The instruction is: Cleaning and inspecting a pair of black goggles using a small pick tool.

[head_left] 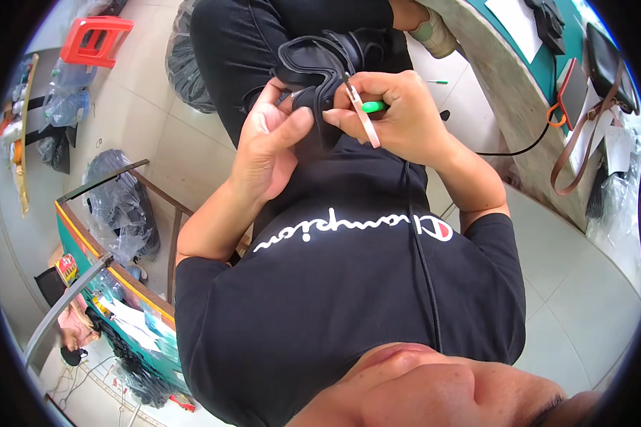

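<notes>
In front of my chest I hold a folded black leather-like piece [310, 60] with raised, curving edges, above my lap. My left hand [274, 142] grips its near left side, the thumb on top and the other fingers partly hidden behind it. A slim pale pink-and-white tool [363, 117] with a dark tip is in my right hand [406, 117], and its tip reaches the edge of the leather. From the same hand sticks out the bright green end [374, 107] of a pen-like thing. My right fingertips also touch the black piece.
A curved table [481, 28] at the upper right bears paper, a black pouch and a brown strap [575, 160]. At the left stand a red plastic stool [97, 41] and a green-sided table [85, 249]. Clear plastic bags [121, 203] lie on the tiled floor. Another person [77, 324] is at the lower left.
</notes>
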`<state>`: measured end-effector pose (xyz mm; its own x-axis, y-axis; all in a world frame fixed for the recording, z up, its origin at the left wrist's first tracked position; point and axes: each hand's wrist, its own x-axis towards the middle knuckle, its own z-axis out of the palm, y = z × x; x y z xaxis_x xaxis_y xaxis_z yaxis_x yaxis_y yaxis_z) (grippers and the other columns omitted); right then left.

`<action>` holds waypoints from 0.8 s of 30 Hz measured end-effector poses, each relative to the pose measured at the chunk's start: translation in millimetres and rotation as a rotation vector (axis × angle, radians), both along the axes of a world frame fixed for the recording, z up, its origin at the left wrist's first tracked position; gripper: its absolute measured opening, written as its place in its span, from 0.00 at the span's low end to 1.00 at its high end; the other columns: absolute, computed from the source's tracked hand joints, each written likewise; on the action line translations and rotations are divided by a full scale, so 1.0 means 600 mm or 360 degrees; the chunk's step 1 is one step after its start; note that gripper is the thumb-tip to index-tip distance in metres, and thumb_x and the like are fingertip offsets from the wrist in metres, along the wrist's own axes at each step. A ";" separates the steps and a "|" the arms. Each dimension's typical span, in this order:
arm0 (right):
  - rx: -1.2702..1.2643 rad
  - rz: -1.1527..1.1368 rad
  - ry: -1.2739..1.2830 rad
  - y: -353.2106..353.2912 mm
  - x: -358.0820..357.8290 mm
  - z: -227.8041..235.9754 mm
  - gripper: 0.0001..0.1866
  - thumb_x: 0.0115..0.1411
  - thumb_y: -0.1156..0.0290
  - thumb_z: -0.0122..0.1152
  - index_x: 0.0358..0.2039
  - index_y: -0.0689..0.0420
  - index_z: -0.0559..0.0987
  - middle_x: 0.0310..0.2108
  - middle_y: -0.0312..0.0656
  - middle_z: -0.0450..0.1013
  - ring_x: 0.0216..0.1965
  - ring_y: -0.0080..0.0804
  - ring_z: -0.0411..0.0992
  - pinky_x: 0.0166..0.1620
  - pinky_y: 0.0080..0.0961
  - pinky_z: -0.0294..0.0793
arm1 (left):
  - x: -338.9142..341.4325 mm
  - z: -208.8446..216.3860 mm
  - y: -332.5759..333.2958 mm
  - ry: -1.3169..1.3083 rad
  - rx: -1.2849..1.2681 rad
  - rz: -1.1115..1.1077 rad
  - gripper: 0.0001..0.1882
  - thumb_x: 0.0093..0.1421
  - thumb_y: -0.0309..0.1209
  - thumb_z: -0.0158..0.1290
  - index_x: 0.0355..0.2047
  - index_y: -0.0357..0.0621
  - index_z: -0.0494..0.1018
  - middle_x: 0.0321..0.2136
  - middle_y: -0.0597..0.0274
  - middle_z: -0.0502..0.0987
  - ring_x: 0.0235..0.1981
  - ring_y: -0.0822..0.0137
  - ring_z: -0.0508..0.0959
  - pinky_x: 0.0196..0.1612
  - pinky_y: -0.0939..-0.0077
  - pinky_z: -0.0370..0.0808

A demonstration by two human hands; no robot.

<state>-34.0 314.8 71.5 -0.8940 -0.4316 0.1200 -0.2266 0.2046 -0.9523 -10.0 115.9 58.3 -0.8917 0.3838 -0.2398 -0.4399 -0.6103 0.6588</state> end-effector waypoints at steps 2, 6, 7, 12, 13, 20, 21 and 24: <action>-0.0029 -0.0036 0.0026 -0.003 0.001 -0.006 0.08 0.53 0.75 0.68 0.24 0.60 0.76 0.13 0.29 0.66 0.17 0.11 0.63 0.22 0.11 0.62 | -0.006 -0.005 -0.001 -0.0002 -0.0141 0.0002 0.32 0.57 0.22 0.58 0.58 0.40 0.54 0.48 0.54 0.74 0.50 0.65 0.74 0.57 0.68 0.68; -0.0044 -0.0142 -0.0016 0.004 0.006 -0.004 0.10 0.51 0.74 0.71 0.24 0.60 0.76 0.15 0.31 0.69 0.19 0.13 0.66 0.24 0.12 0.65 | -0.007 -0.011 0.002 -0.0092 -0.0154 0.0098 0.28 0.57 0.20 0.56 0.55 0.41 0.56 0.47 0.54 0.75 0.49 0.65 0.75 0.56 0.70 0.70; -0.0044 -0.0141 -0.0018 0.007 0.009 -0.003 0.10 0.51 0.74 0.71 0.24 0.60 0.76 0.15 0.31 0.69 0.19 0.13 0.66 0.24 0.12 0.65 | -0.006 -0.014 0.002 -0.0094 -0.0154 0.0100 0.28 0.57 0.20 0.56 0.55 0.41 0.56 0.47 0.54 0.75 0.49 0.65 0.75 0.56 0.70 0.70; 0.0216 0.0070 -0.0478 0.024 0.045 -0.001 0.15 0.44 0.71 0.77 0.24 0.62 0.76 0.16 0.33 0.70 0.21 0.15 0.64 0.25 0.17 0.66 | -0.003 -0.028 -0.003 0.0047 0.0029 0.0254 0.26 0.58 0.17 0.54 0.55 0.42 0.59 0.49 0.55 0.75 0.51 0.66 0.74 0.56 0.71 0.70; 0.0136 0.0091 -0.0684 0.022 0.054 0.001 0.16 0.43 0.68 0.78 0.24 0.61 0.76 0.16 0.33 0.69 0.20 0.15 0.63 0.25 0.18 0.65 | -0.003 -0.028 -0.003 0.0046 0.0028 0.0249 0.26 0.58 0.17 0.54 0.55 0.42 0.59 0.49 0.55 0.75 0.51 0.66 0.74 0.56 0.71 0.70; -0.0003 0.0241 -0.0831 0.011 0.071 -0.009 0.16 0.45 0.65 0.77 0.23 0.60 0.77 0.16 0.30 0.67 0.19 0.14 0.62 0.24 0.16 0.60 | 0.001 -0.031 0.002 0.0178 -0.0014 0.0431 0.27 0.58 0.17 0.54 0.56 0.43 0.60 0.49 0.56 0.75 0.51 0.67 0.74 0.56 0.72 0.69; -0.0006 0.0233 -0.0845 0.008 0.073 -0.010 0.16 0.45 0.64 0.77 0.23 0.60 0.77 0.16 0.29 0.67 0.19 0.14 0.62 0.23 0.16 0.60 | 0.001 -0.031 0.002 0.0207 -0.0015 0.0455 0.27 0.58 0.17 0.54 0.57 0.43 0.60 0.49 0.56 0.75 0.50 0.67 0.74 0.56 0.73 0.69; -0.0051 0.0229 -0.0824 0.000 0.075 -0.017 0.16 0.45 0.64 0.77 0.22 0.59 0.78 0.17 0.29 0.67 0.19 0.14 0.62 0.23 0.16 0.59 | 0.001 -0.031 0.002 0.0257 -0.0073 0.0463 0.27 0.58 0.17 0.54 0.57 0.44 0.59 0.50 0.56 0.74 0.50 0.67 0.74 0.56 0.73 0.69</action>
